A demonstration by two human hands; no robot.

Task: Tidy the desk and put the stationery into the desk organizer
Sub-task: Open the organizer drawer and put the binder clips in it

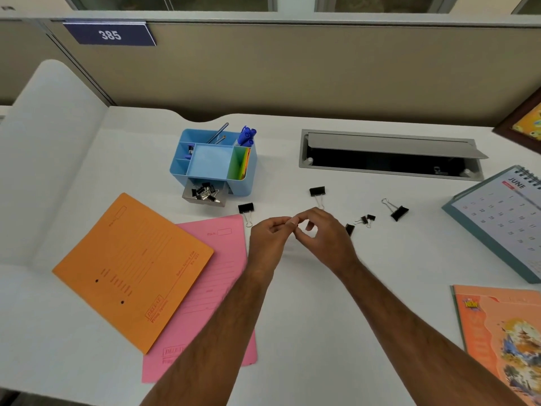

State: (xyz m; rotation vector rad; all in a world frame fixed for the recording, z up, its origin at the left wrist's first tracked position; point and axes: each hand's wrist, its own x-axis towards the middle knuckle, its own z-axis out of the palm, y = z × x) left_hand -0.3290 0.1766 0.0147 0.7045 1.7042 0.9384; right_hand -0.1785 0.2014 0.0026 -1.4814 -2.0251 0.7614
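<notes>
The white desk (307,332) lies bare along its near edge between the pink folder (210,288), which the orange folder (131,268) overlaps, and the orange booklet (497,332) at the near right corner. Toward the far edge the blue organizer (248,183) stands left of the open cable hatch (389,155), with a bare strip between them. Black binder clips (399,212) lie scattered across the middle, and the slanted calendar (497,218) blocks the right edge.

Far-left partition sign (109,34): "385" is being shown.
Right desk calendar (503,218): "JUNE" is being displayed.
Near-right orange booklet (503,335): "NEW" is being shown.
</notes>
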